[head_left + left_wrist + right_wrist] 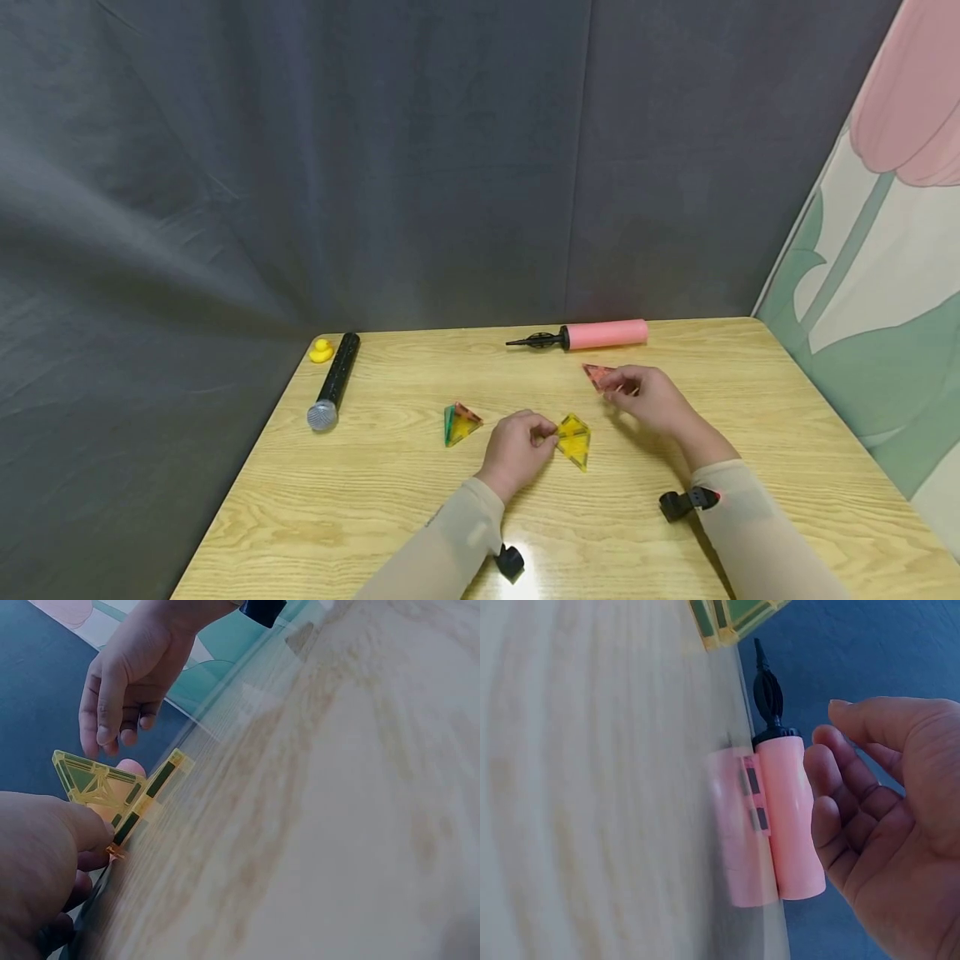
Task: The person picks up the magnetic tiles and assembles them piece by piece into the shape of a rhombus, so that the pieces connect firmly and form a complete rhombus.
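My left hand point(517, 454) pinches the near corner of two joined yellow triangular magnetic tiles point(574, 439) between thumb and fingers. In the left wrist view one yellow tile point(150, 796) lies along the tabletop and the other leans up from it. Farther right, my right hand point(652, 404) hovers with loosely bent fingers at a red triangular magnetic tile point(594, 374). The right wrist view has that red tile point(754, 796) flat on the table, apart from the fingertips point(823, 769). Left of my left hand stands a small pyramid of green, red and yellow tiles point(462, 425).
A pink hand pump point(606, 334) with a black nozzle lies along the table's back edge. At the left are a black microphone point(337, 379) and a yellow rubber duck point(322, 351). Dark cloth point(450, 167) hangs behind the wooden table point(360, 500).
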### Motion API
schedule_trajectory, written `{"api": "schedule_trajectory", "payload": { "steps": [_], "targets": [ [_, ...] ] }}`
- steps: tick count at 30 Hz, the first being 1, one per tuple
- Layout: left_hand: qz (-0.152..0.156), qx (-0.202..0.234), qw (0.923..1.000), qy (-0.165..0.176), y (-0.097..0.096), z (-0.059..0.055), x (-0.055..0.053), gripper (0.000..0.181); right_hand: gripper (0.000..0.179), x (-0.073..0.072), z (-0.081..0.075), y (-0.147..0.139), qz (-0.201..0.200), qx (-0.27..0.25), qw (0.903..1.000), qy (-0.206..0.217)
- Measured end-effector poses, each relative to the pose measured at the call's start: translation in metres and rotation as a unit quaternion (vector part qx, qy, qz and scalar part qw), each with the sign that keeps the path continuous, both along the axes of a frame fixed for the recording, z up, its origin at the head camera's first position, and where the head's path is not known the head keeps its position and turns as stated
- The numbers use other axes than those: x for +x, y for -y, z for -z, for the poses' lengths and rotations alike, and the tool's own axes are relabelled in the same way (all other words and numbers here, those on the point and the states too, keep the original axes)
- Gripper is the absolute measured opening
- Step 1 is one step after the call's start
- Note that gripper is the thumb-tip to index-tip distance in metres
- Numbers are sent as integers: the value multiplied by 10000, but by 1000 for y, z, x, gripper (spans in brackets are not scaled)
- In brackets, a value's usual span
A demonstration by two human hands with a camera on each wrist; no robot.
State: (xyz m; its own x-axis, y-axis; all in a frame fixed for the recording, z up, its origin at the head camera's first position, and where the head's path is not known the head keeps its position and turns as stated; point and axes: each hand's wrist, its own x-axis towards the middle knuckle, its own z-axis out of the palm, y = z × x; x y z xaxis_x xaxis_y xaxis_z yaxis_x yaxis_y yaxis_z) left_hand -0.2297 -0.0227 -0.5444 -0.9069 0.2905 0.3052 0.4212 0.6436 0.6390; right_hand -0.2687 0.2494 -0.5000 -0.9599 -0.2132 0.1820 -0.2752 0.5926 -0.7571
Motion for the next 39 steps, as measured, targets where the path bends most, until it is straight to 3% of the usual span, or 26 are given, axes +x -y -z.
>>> {"api": "schedule_trajectory", "payload": {
  "steps": [14,26,39],
  "targets": [
    [7,19,10000,4,1,3,-4,4,27,-17,-5,-11,460,-180,9987,156],
    [-24,-8,10000,30,2,5,-6,6,46,-24,7,-18,728,-276,9960,433],
    [16,97,10000,11,2,6,-7,5,55,-36,16,-9,474,-65,9980,413]
  ]
}}
